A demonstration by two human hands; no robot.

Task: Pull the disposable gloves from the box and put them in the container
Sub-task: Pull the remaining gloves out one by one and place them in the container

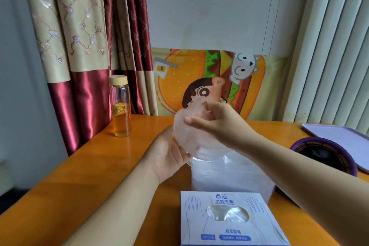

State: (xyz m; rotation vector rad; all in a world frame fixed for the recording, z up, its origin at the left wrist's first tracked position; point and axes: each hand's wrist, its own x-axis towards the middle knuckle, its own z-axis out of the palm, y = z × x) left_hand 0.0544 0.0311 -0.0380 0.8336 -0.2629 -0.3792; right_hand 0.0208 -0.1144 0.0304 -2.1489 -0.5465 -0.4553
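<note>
A white and blue box of disposable gloves [233, 219] lies at the near table edge, clear plastic showing in its oval opening. Behind it stands a translucent plastic container [229, 177]. Above the container, a crumpled clear glove [183, 132] hangs between both hands. My right hand [217, 120] pinches its upper part with curled fingers and thumb. My left hand [169, 154] cups the glove from below on the left, fingers bent around it.
A glass bottle with a wooden cap and amber liquid [119, 106] stands at the table's back left. A dark purple-rimmed bowl [325, 156] and a pale lilac tray [343, 142] sit at the right. Curtains and a cartoon burger poster [209, 78] are behind.
</note>
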